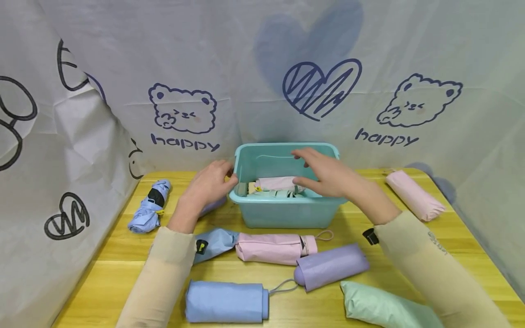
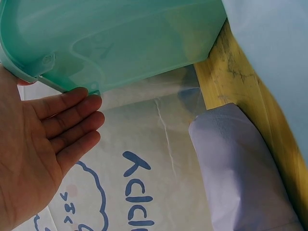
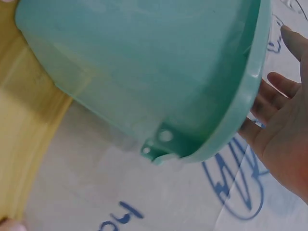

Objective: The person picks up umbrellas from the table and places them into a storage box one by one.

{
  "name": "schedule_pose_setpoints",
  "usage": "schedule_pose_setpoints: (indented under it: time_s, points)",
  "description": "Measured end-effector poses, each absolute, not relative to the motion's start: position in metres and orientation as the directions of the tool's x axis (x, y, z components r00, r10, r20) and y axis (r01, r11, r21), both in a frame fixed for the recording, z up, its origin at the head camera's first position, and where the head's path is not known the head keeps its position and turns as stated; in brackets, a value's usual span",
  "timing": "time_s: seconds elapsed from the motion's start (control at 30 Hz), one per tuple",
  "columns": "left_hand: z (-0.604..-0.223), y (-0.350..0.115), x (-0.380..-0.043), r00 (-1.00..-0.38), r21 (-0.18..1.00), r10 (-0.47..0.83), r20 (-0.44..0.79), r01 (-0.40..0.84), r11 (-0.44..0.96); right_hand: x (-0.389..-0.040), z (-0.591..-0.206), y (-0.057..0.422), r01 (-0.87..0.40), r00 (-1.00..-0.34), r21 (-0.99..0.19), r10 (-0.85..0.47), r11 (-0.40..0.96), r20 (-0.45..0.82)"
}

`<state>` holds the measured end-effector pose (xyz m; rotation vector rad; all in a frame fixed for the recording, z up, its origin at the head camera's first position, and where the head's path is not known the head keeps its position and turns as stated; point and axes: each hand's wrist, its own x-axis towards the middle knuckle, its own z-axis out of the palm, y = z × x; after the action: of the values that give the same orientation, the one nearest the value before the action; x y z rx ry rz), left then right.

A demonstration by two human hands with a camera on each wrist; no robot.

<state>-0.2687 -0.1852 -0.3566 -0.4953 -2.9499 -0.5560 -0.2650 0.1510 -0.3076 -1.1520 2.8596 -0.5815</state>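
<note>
A teal plastic bin (image 1: 283,213) stands on the wooden table, holding a folded pink umbrella (image 1: 275,183) and a pale patterned one (image 1: 272,194). At the bin's left end is my left hand (image 1: 211,182); the left wrist view shows its fingers (image 2: 72,127) extended beside the rim, with the thumb partly hidden. My right hand (image 1: 326,174) hovers over the bin's right part, fingers spread and loosely bent, nothing in them. From the right wrist view, that hand's fingers (image 3: 272,98) are near the rim; whether they touch it I cannot tell.
Before the bin lie folded umbrellas: pink (image 1: 268,248), purple (image 1: 332,266), blue (image 1: 225,301), green (image 1: 385,305) and a grey-blue one (image 1: 219,243). Another blue umbrella (image 1: 149,207) lies far left, a pink one (image 1: 414,195) far right. A printed cloth (image 1: 254,91) hangs behind.
</note>
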Motion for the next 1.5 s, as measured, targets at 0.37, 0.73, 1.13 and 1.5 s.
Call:
schedule_pose_setpoints:
  time_s: [0.37,0.73,1.13,1.5]
  points:
    - [-0.357,-0.185,-0.268,-0.943,0.342,0.293,0.155,0.330,0.880,-0.250,-0.335,0.190,-0.614,-0.790,-0.414,-0.523,0.673,0.321]
    - [-0.358,-0.185,-0.266,-0.942,0.347,0.297,0.153,0.333,0.877,-0.238,-0.342,0.236,-0.520,-0.844,-0.437,-0.362,0.734,0.396]
    - [-0.357,-0.187,-0.266,-0.941,0.350,0.294,0.167,0.336,0.875,-0.249,-0.367,0.300,-0.361,-0.909,-0.483,-0.185,0.797,0.374]
    - [-0.360,-0.187,-0.267,-0.937,0.343,0.301,0.177,0.346,0.874,-0.264,-0.395,0.344,-0.149,-0.955,-0.419,-0.020,0.895,0.296]
